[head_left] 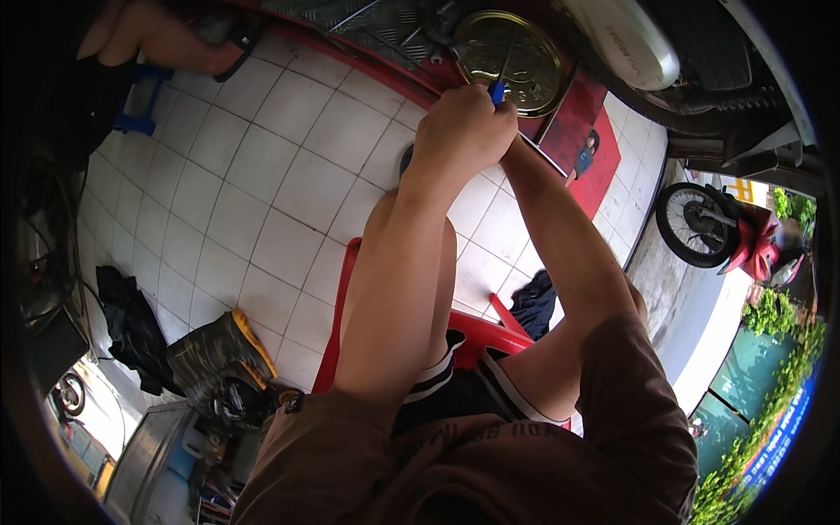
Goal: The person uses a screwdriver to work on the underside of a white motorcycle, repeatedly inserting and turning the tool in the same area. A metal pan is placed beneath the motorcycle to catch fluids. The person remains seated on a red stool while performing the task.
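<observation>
My left hand [462, 129] is closed in a fist, at the top centre of the view. A blue-handled screwdriver [497, 92] pokes out past its thumb side, with a thin shaft pointing away from me. Behind that fist my right hand [508, 131] is pressed close, mostly covered, so its fingers do not show. Just beyond both hands a round gold-coloured metal tray [547, 98] rests on a red stand. The screwdriver's shaft passes over this tray; small details inside it are too dim to make out.
A wrench [435, 58] lies on the metal plate left of the tray. Motorcycle parts [630, 44] loom at the upper right. I sit on a red plastic chair [479, 331]. Another person's leg [188, 48], a blue stool [143, 101] and a boot [223, 354] are leftward.
</observation>
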{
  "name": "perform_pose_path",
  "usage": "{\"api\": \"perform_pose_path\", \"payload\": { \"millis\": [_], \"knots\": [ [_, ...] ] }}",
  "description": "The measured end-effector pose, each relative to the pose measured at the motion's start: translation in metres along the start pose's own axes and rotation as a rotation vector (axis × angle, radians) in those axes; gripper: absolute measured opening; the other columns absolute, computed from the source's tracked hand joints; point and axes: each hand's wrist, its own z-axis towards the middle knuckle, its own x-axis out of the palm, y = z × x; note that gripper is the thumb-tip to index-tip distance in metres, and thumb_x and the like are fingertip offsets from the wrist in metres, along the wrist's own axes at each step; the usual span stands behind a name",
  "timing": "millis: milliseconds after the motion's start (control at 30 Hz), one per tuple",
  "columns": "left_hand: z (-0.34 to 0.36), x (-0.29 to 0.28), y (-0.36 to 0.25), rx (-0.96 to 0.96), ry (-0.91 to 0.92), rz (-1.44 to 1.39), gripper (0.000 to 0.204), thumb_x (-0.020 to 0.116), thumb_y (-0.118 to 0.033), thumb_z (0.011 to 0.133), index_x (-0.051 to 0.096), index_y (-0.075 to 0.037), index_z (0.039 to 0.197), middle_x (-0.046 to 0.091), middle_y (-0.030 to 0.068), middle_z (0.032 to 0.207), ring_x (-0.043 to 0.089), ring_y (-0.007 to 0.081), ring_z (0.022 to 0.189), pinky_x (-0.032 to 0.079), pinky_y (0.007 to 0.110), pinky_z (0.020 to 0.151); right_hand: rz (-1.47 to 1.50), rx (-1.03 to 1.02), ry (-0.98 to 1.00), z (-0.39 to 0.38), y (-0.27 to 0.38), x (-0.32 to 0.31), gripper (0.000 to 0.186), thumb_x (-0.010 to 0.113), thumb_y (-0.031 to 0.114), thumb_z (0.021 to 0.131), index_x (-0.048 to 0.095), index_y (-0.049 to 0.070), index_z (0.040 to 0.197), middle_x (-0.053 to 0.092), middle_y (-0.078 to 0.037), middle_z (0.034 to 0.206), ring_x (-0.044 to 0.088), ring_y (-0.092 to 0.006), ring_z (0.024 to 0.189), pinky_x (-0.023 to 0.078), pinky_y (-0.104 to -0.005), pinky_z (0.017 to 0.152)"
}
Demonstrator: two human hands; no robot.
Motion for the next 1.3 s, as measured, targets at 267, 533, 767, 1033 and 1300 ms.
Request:
{"api": "perform_pose_path", "payload": {
  "millis": [267, 533, 767, 1033, 1300],
  "knots": [
    [0.005, 0.006, 0.003, -0.038, 0.021, -0.031, 0.042, 0.049, -0.034, 0.086, 0.059, 0.006, 0.080, 0.063, 0.0168, 0.070, 0.063, 0.0262, 0.066, 0.049, 0.039, 0.066, 0.288, 0.075, -0.197, 0.008, -0.028, 0.020, 0.016, 0.060, 0.019, 0.072, 0.067, 0.008, 0.083, 0.066, -0.020, 0.079, 0.064, -0.0388, 0.079, 0.052, -0.0439, 0.069],
    [0.000, -0.001, -0.011, -0.106, 0.109, 0.009, 0.041, 0.046, -0.033, 0.087, 0.064, 0.005, 0.087, 0.066, 0.0221, 0.085, 0.065, 0.0359, 0.083, 0.049, 0.043, 0.077, 0.508, 0.862, -0.563, -0.014, -0.029, -0.031, 0.026, 0.073, 0.024, 0.077, 0.070, 0.001, 0.088, 0.071, -0.011, 0.080, 0.069, -0.0239, 0.072, 0.055, -0.0371, 0.068],
    [0.011, 0.009, 0.026, -0.112, 0.297, -0.063, 0.041, 0.046, -0.032, 0.087, 0.057, 0.002, 0.068, 0.057, 0.0105, 0.054, 0.058, 0.0202, 0.049, 0.047, 0.038, 0.054, 1.050, 0.666, 0.048, -0.103, 0.028, -0.094, 0.035, 0.057, 0.037, 0.093, 0.061, 0.003, 0.099, 0.066, -0.009, 0.088, 0.065, -0.0201, 0.077, 0.052, -0.0324, 0.072],
    [-0.084, 0.039, -0.037, 0.328, 0.249, -0.095, 0.044, 0.047, -0.031, 0.089, 0.057, 0.008, 0.104, 0.066, 0.0239, 0.091, 0.065, 0.0357, 0.084, 0.051, 0.043, 0.073, 1.132, 0.546, 0.075, -0.225, 0.123, -0.200, 0.042, 0.051, 0.036, 0.097, 0.057, -0.001, 0.114, 0.066, -0.014, 0.091, 0.066, -0.0248, 0.082, 0.052, -0.0342, 0.071],
    [-0.243, -0.016, -0.161, 0.745, 0.316, 0.228, 0.038, 0.050, -0.029, 0.095, 0.059, 0.005, 0.111, 0.065, 0.0219, 0.097, 0.062, 0.0365, 0.088, 0.048, 0.040, 0.081, 1.179, 0.307, -0.372, -0.351, 0.172, -0.278, 0.032, 0.056, 0.026, 0.095, 0.059, -0.002, 0.111, 0.064, -0.009, 0.095, 0.060, -0.0161, 0.088, 0.048, -0.0290, 0.077]
  ]
}}
